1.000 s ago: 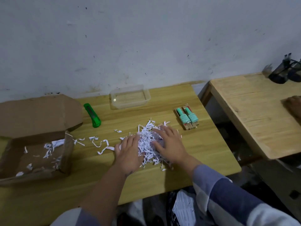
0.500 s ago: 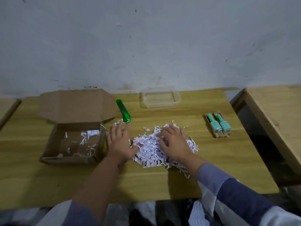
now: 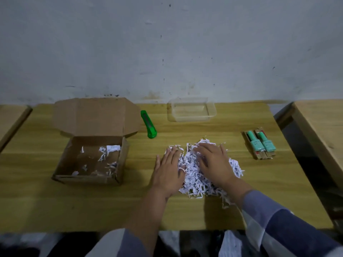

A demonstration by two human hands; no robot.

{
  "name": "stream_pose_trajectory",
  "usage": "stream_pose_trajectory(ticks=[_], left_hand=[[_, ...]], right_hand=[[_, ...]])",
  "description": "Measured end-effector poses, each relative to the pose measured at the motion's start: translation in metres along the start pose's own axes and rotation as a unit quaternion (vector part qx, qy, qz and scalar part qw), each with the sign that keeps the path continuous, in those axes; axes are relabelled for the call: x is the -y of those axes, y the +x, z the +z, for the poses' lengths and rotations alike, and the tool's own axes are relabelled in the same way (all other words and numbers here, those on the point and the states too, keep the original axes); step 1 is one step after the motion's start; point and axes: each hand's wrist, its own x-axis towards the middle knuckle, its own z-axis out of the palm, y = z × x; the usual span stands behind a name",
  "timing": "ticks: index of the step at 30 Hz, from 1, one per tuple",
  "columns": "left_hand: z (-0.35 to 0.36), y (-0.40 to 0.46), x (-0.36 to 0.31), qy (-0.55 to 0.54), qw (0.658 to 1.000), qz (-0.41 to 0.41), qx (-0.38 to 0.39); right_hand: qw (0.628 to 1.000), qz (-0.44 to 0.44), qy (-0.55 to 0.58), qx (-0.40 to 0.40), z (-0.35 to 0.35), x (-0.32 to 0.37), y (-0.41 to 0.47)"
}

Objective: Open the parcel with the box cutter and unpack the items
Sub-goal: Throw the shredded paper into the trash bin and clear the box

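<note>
Scanning from the left, we see bare tabletop (image 3: 37, 201) around the open parcel (image 3: 89, 160), which holds a few paper scraps, its flap tipped toward the far wall. Just right of the flap lies the green box cutter (image 3: 148, 124), with a clear plastic tray (image 3: 192, 111) beyond. Our left hand (image 3: 168, 172) lies flat, fingers spread, against the shredded paper (image 3: 196, 175); our right hand (image 3: 215, 163) presses down on top, gripping nothing. Two green-capped items (image 3: 260, 143) sit near the right edge; no writing is legible.
</note>
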Motion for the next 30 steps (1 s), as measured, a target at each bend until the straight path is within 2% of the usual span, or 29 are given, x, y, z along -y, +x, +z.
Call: stream_pose_trajectory(ticks=[2, 5, 7, 12, 16, 21, 25, 30], left_hand=[[0.003, 0.005, -0.009, -0.013, 0.999, 0.033, 0.009], [0.003, 0.013, -0.02, -0.035, 0.997, 0.065, 0.015], [0.0, 0.017, -0.027, -0.057, 0.996, 0.068, 0.015], [-0.005, 0.018, -0.035, -0.107, 0.989, 0.096, 0.038], [-0.001, 0.004, -0.027, -0.059, 0.985, 0.157, 0.048], [0.014, -0.004, -0.017, 0.094, 0.967, 0.22, 0.087], [0.013, 0.018, -0.026, 0.063, 0.973, 0.202, 0.095], [0.007, 0.041, -0.04, -0.002, 0.982, 0.169, 0.087]], right_hand=[[0.999, 0.037, -0.029, -0.012, -0.007, -0.015, 0.002], [0.99, 0.111, -0.048, 0.072, -0.011, -0.032, 0.002], [0.986, 0.113, -0.021, 0.119, -0.008, -0.041, 0.002], [0.992, 0.085, 0.086, 0.046, -0.018, -0.045, -0.011], [0.993, 0.064, 0.033, 0.095, -0.033, -0.049, -0.054], [0.984, 0.044, -0.024, 0.173, -0.03, -0.06, -0.087], [0.986, 0.057, -0.019, 0.153, -0.026, -0.054, -0.061], [0.981, 0.086, 0.096, 0.142, -0.021, -0.052, -0.023]])
